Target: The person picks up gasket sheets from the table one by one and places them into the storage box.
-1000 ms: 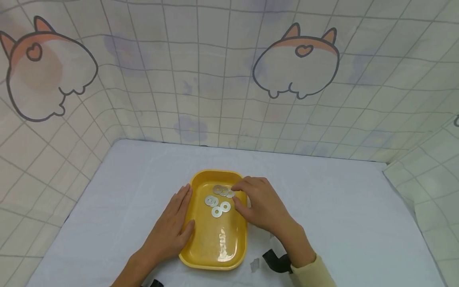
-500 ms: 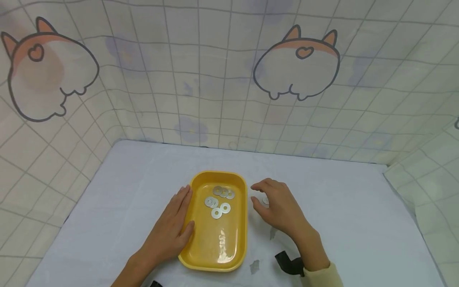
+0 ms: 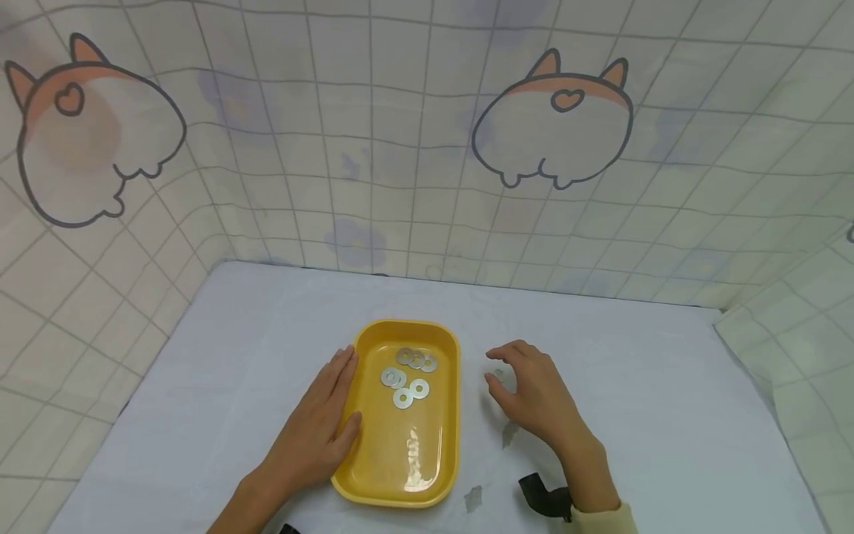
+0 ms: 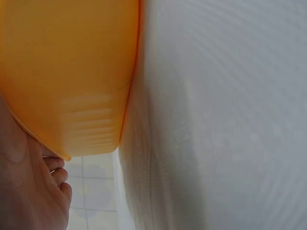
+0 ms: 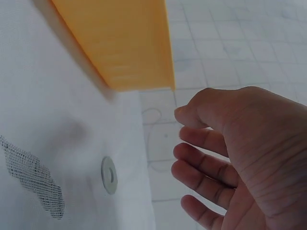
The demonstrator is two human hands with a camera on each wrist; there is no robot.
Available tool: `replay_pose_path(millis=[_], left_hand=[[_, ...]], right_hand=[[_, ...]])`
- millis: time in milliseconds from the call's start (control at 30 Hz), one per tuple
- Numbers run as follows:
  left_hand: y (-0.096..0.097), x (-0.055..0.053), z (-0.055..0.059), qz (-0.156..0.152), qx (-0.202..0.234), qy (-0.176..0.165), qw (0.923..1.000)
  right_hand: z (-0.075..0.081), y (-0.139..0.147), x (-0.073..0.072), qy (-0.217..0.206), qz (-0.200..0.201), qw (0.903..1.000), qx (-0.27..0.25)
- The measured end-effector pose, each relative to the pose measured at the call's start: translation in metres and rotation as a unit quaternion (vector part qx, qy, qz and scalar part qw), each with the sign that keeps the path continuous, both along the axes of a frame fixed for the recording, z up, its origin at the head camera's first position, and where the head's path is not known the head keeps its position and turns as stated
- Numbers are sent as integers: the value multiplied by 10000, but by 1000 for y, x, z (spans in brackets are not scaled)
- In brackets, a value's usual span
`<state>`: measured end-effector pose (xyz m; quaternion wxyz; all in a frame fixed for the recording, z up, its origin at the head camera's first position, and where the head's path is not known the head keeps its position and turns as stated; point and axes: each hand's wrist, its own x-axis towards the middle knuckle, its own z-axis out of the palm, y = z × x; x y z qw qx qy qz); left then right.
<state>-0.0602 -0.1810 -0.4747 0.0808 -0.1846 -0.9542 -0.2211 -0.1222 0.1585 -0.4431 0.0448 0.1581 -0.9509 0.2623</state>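
Note:
My left hand (image 3: 315, 430) lies along the left rim of a yellow tray (image 3: 387, 467), fingers straight, thumb over the edge. In the left wrist view the palm (image 4: 24, 182) is against the tray's outer wall (image 4: 72, 72). Several flat metal washers (image 3: 414, 389) lie in the tray's upper half, some overlapping. Right of the tray, my right hand (image 3: 543, 393) hovers with thumb and fingers apart, holding nothing. Below it a single washer (image 5: 105, 177) lies flat on the white tablecloth; in the head view the fingers partly cover it.
Grey patches (image 3: 473, 499) mark the tablecloth (image 3: 634, 415) right of the tray. A black curved piece (image 3: 543, 500) sits at my right wrist. A tile-patterned curtain (image 3: 400, 148) with cartoon animals hangs behind and at the sides.
My right hand has moved from above the washers in the tray, out over the right rim, to above the washer on the tablecloth. The left hand and tray have stayed put.

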Motion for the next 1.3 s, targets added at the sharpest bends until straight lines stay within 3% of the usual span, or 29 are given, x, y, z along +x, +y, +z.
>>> replay_pose_path(millis=[267,1067,1300], left_hand=[[-1,-1,-1,12,-79,-59,10000],[0,0,-2,61,-130,-75,9999],[1,-1,-1,53,-139,-40,9999]], right_hand=[[-6,4,-3,12,-65,10000,52],[-36,8,-8,-700,-323,9964,340],[-40,5,-9,-648,-403,9960,460]])
